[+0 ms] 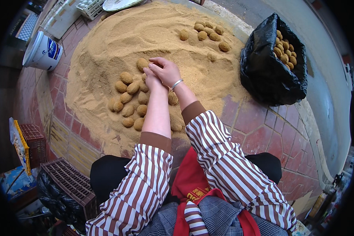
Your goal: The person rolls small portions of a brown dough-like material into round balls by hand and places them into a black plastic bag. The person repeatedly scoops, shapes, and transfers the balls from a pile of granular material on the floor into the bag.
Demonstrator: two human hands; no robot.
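Observation:
A wide heap of tan, sawdust-like husk (112, 38) covers the paving before me. Over its middle my two hands meet. My left hand (153, 78) is partly hidden by my right hand (166, 70), whose wrist bears a silver bangle. A coated, egg-shaped ball (142, 63) touches or lies just beyond my fingertips; whether a hand grips it is unclear. Several more coated balls (127, 110) lie on the husk beside and under my left forearm. Another group of coated balls (202, 35) rests farther back on the right.
At the right stands a black plastic bag (255, 67) holding several coated balls. A white bucket (40, 53) stands at the left. Brown plastic crates (67, 180) are at the lower left, near my knee. A white crate of eggs (91, 10) is at the back left.

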